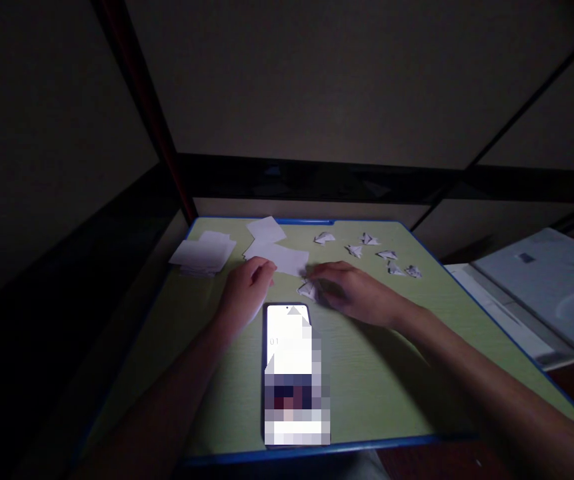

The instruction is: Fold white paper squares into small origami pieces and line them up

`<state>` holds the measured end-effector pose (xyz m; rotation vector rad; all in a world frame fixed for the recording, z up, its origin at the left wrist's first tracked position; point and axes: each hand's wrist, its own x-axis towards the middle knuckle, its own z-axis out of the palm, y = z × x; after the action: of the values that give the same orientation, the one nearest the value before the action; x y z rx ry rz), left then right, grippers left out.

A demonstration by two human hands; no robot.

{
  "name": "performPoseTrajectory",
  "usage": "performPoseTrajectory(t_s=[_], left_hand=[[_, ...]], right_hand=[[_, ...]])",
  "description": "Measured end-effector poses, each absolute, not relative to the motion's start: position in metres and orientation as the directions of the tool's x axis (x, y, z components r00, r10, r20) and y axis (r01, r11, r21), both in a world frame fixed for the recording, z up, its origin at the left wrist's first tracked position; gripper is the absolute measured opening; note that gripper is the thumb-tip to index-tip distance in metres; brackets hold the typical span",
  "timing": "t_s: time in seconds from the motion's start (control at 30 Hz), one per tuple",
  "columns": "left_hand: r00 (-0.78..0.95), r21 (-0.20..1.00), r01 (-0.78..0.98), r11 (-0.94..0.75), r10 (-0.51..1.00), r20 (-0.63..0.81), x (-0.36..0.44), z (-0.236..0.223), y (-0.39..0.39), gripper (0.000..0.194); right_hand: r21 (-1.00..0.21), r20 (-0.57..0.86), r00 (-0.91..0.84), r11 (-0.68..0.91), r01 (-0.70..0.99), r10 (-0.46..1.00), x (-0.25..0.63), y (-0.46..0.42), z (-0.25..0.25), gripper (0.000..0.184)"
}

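On the green table lies a small piece of folded white paper (307, 289), just above the phone. My right hand (351, 291) has its fingers and thumb curved around the right side of this paper, and part of the paper is hidden behind them. To the left, my left hand (247, 287) is loosely closed above the table, its fingers curled in and apart from the folded paper. No object shows in it. Loose white paper sheets (287, 259) lie just beyond both hands. A phone (287, 357) with a lit screen lies between my forearms, its lower part blurred.
At the table's back left is a stack of white paper (201, 255), with another sheet (267, 229) farther back. Several small folded papers (354, 251) are scattered at the back right. A blue rim edges the table (367, 400). A pale flat box (551, 287) stands right of it.
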<state>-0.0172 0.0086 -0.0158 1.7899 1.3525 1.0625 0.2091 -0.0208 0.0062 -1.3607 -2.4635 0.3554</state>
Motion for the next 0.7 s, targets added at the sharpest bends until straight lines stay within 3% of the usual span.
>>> performPoseTrajectory(t_s=[0.1,0.23,0.33,0.5,0.7], left_hand=[[0.143,0.837,0.471,-0.278,0.961,0.238,-0.018,-0.016,0.009,0.027],[0.165,0.83,0.476,-0.29,0.957,0.239,-0.017,-0.015,0.008,0.028],[0.173,0.827,0.474,-0.302,0.953,0.249,-0.017,-0.015,0.007,0.028],[0.159,0.839,0.448,-0.309,0.951,0.265,-0.019,-0.016,0.009,0.026],[0.178,0.848,0.416,-0.327,0.944,0.277,-0.02,-0.018,0.011,0.027]], right_hand=[[-0.332,0.11,-0.518,0.523,0.785,0.848,0.199,-0.017,0.001,0.05],[-0.227,0.106,-0.469,0.481,0.847,0.877,0.202,-0.021,0.004,0.045],[-0.166,0.127,-0.392,0.409,0.897,0.911,0.217,-0.026,0.012,0.063],[-0.151,0.152,-0.353,0.374,0.915,0.923,0.247,-0.034,0.011,0.038],[-0.179,0.124,-0.437,0.454,0.873,0.891,0.236,-0.04,-0.004,0.038]])
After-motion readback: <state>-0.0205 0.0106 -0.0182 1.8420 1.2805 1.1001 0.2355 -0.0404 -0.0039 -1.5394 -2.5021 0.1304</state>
